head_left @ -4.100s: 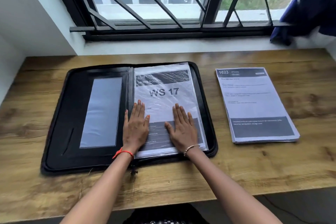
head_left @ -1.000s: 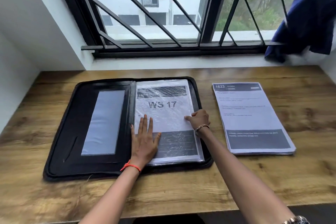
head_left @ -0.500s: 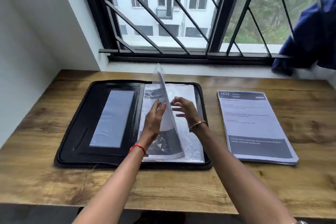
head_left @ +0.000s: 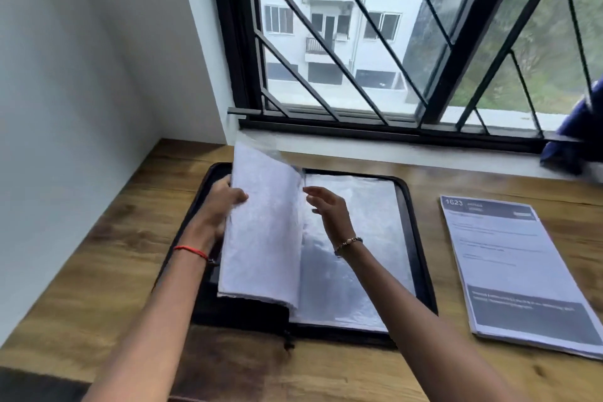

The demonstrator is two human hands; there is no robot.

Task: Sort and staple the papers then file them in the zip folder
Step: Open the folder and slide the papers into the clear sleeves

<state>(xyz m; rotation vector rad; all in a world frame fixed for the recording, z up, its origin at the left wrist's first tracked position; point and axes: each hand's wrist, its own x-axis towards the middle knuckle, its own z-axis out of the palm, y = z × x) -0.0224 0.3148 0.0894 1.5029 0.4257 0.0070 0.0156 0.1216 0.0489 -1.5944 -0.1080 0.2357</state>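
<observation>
Head camera looks down at your zip folder (head_left: 419, 254), which lies open on the wooden table (head_left: 114, 271) straight in front of you, its zip edge running round the black rim. Your left hand (head_left: 225, 202) grips a bundle of pages (head_left: 264, 232) at its left edge, thumb on the near face and the fingers hidden behind. The bundle stands raised off the folder and tips toward 9 o'clock, its blank white side facing you and a clear plastic corner showing at the top. Your right hand (head_left: 329, 209) holds nothing: the fingers are spread and loosely bent, palm toward the bundle, hovering above the folder's right half. The fingertips are close to the bundle's free edge, but you cannot tell whether they touch it. Below that hand a shiny clear sleeve (head_left: 365, 238) lies flat in the right half of the folder. At 3 o'clock from the folder, apart from it, a stack of papers (head_left: 512, 264) rests flat on the table, the top sheet headed 1623 with a dark band along its near end. A red thread (head_left: 191, 250) circles your left wrist and a bead bracelet (head_left: 347, 243) your right. At 12 o'clock stands the barred window (head_left: 359, 42), and at 2 o'clock a blue cloth (head_left: 574, 140) hangs down onto the sill.
</observation>
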